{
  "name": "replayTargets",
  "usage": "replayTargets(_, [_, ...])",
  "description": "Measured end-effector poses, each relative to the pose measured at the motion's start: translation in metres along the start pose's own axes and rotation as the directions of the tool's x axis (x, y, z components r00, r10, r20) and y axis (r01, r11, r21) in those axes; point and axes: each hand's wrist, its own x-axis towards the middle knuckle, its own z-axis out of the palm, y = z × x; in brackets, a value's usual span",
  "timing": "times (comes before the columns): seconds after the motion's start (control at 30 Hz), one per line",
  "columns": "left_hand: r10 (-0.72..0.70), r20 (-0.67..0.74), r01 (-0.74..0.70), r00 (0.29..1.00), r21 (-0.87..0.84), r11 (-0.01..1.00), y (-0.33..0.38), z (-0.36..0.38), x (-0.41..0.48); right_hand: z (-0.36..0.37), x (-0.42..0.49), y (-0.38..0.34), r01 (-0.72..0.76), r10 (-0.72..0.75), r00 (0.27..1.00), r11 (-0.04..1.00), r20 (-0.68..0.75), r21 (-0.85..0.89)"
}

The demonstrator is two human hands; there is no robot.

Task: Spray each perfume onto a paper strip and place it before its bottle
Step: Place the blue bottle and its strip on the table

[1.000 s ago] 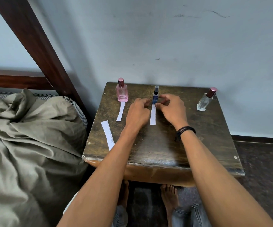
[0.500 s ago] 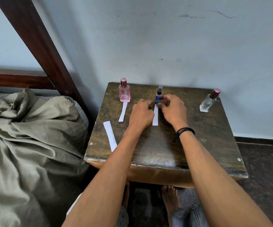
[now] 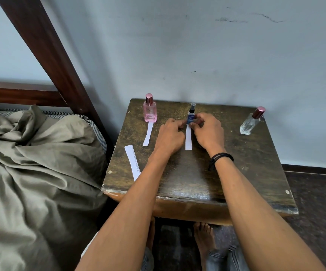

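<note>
Three perfume bottles stand along the back of the dark wooden table (image 3: pixel 246 173): a pink bottle (image 3: pixel 150 112) on the left, a small blue spray bottle (image 3: pixel 191 116) in the middle and a clear bottle (image 3: pixel 250 123) on the right. One paper strip (image 3: pixel 148 134) lies before the pink bottle. A second strip (image 3: pixel 188 139) lies before the blue bottle. My left hand (image 3: pixel 171 136) pinches that strip's far end with curled fingers. My right hand (image 3: pixel 208 130) curls its fingers round the blue bottle's base, thumb at the strip's end.
A third, printed strip (image 3: pixel 132 162) lies loose near the table's left edge. A bed with an olive sheet (image 3: pixel 37 163) and a dark wooden frame (image 3: pixel 46 55) sits to the left. The wall is right behind the bottles. My bare feet (image 3: pixel 204 237) are under the table.
Both hands stay at the blue bottle's base with only small finger shifts. The strip before it lies in the same place. The view has shifted slightly.
</note>
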Motion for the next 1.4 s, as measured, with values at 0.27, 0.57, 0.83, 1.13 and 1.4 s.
replayTargets(0.27, [-0.019,-0.005,0.018,1.000,-0.022,1.000,0.000,0.000,0.002,-0.001,-0.001,0.000,0.001,-0.001,1.000,1.000,0.004,-0.004])
replayTargets(0.57, [-0.018,0.003,0.018,1.000,-0.023,1.000,-0.002,0.001,0.002,-0.002,-0.001,-0.001,-0.002,0.002,1.000,1.000,0.010,0.000])
replayTargets(0.83, [-0.012,0.001,0.012,1.000,-0.033,0.999,0.000,0.000,0.001,-0.003,-0.002,-0.001,-0.007,0.007,1.000,1.000,0.018,0.013])
replayTargets(1.13, [-0.004,0.016,0.004,1.000,-0.050,0.999,0.002,-0.004,-0.001,-0.007,-0.002,-0.002,-0.045,0.043,0.998,0.997,0.042,0.055])
replayTargets(1.4, [0.030,-0.092,-0.036,0.995,-0.063,0.997,0.009,-0.010,-0.010,-0.018,-0.001,0.003,-0.077,0.072,0.996,0.993,0.058,0.091])
